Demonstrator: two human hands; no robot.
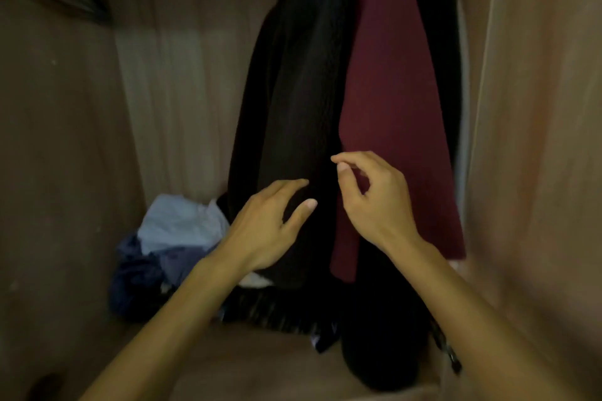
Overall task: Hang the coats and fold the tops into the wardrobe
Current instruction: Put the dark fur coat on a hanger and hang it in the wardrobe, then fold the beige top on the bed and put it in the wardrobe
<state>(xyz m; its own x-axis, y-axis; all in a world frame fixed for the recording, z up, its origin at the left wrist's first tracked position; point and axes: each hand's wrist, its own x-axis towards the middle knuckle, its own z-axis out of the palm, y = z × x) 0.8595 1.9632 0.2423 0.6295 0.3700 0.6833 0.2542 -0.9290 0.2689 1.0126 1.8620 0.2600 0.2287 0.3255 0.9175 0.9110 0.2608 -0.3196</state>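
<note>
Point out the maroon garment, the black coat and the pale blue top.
maroon garment (397, 101), head view, middle of its hanging panel.
black coat (293, 101), head view, middle of its front.
pale blue top (182, 225), head view, crumpled upper surface.

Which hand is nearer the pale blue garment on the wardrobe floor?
Left. The left hand is just right of the pale blue garment, over the black coat. The right hand is farther right, by the maroon garment.

Dim wooden interior: a brown left wall (58, 146), a paler back panel (182, 101) with a faint light band, and a wood floor (254, 365).
</note>
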